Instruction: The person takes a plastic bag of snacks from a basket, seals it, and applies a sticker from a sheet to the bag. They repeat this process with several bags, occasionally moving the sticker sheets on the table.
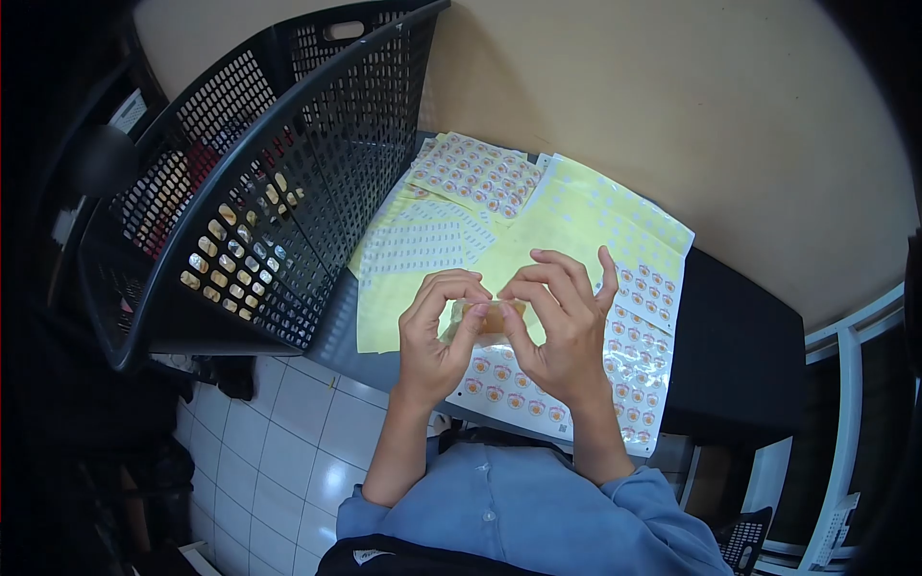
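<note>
Fingers [538,296] of the left hand [434,336] and right hand [567,331] are pinching a small amber packet [493,323] between them. Sticker sheets [517,392] are lying below on the counter [338,334].

Basket [331,192] blocks left; right passable

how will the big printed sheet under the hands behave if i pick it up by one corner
The printed sheet will probably flop, since it looks thin and wide. It should be light for its size, as its edge shows hardly any thickness. Its face may be somewhat slippery, judging by the bright glare on it.
</note>
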A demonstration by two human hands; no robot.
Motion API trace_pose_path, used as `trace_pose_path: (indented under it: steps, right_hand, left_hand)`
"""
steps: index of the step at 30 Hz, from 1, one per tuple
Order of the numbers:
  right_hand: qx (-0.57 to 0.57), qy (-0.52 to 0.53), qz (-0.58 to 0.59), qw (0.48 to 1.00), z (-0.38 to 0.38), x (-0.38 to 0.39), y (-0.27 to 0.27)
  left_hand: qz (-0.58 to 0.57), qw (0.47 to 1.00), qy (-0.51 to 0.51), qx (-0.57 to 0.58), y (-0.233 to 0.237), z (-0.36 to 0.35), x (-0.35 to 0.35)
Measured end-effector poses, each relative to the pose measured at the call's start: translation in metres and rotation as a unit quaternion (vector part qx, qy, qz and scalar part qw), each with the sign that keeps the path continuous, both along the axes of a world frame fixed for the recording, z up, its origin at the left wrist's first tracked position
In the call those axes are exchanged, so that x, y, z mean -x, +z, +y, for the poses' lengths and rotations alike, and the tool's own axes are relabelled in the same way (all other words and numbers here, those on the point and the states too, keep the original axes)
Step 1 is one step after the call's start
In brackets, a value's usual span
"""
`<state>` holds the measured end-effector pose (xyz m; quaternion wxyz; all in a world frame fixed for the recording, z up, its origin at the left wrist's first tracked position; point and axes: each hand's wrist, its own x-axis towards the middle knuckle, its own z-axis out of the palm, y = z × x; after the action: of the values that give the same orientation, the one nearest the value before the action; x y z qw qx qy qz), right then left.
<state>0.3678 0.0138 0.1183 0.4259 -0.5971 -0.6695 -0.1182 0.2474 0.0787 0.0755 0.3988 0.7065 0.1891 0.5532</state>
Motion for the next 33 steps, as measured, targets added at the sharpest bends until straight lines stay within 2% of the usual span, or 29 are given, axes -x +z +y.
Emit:
trace_pose_path:
  steps: [3, 5, 6, 8, 13, 14, 15, 20, 23, 24, 25, 26, 28, 30, 32, 33]
  right_hand:
    - [0.009, -0.009, -0.016, 1.000, 0.000, -0.002, 0.002]
    - [-0.026, -0.018, -0.060, 0.998, 0.005, -0.013, 0.008]
    - [-0.023, -0.020, -0.059, 0.998, 0.006, -0.016, 0.013]
    - [-0.082, -0.045, -0.087, 0.992, 0.007, -0.020, 0.024]
    - [-0.125, -0.072, -0.096, 0.985, 0.007, -0.031, 0.033]
    - [-0.125, -0.071, -0.097, 0.985, 0.006, -0.033, 0.033]
    - [-0.120, -0.070, -0.096, 0.986, 0.004, -0.034, 0.034]
    - [-0.059, -0.028, -0.073, 0.995, -0.007, -0.026, 0.019]
    - [0.033, 0.042, -0.026, 0.998, -0.014, -0.014, 0.009]
    - [0.032, 0.047, -0.027, 0.998, -0.013, -0.009, 0.005]
    - [0.046, 0.070, 0.002, 0.996, -0.010, -0.004, 0.001]
    - [0.062, 0.091, 0.030, 0.993, -0.006, 0.000, -0.004]
    - [0.073, 0.130, 0.054, 0.987, 0.006, 0.008, -0.013]
    - [0.133, 0.238, 0.099, 0.957, 0.022, 0.015, -0.021]
    - [0.182, 0.319, 0.320, 0.873, 0.048, 0.020, -0.038]
    - [0.196, 0.336, 0.446, 0.806, 0.063, 0.024, -0.050]
  left_hand:
    - [0.023, 0.999, 0.022, -0.004, 0.007, -0.003, -0.007]
    - [0.049, 0.995, 0.033, -0.078, 0.022, 0.002, -0.013]
    - [0.050, 0.995, 0.031, -0.075, 0.027, 0.004, -0.018]
    - [0.020, 0.992, 0.017, -0.125, 0.038, 0.008, -0.028]
    - [-0.020, 0.994, -0.006, -0.104, 0.043, 0.009, -0.046]
    - [-0.059, 0.995, -0.037, -0.070, 0.041, 0.009, -0.048]
    - [-0.098, 0.992, -0.066, -0.037, 0.039, 0.009, -0.049]
    - [-0.070, 0.995, -0.038, -0.052, 0.018, 0.001, -0.025]
    - [-0.036, 0.997, -0.060, -0.018, -0.001, -0.009, -0.001]
    - [-0.038, 0.995, -0.083, 0.040, -0.005, -0.014, 0.007]
    - [-0.040, 0.989, -0.106, 0.097, -0.010, -0.017, 0.014]
    - [-0.040, 0.989, -0.101, 0.097, -0.017, -0.019, 0.022]
    - [0.018, 0.977, -0.115, 0.180, -0.034, -0.024, 0.039]
    - [0.030, 0.983, -0.079, 0.164, -0.053, -0.024, 0.054]
    - [-0.129, 0.921, -0.016, 0.367, -0.070, -0.024, 0.068]
    - [-0.132, 0.922, -0.011, 0.365, -0.077, -0.018, 0.076]
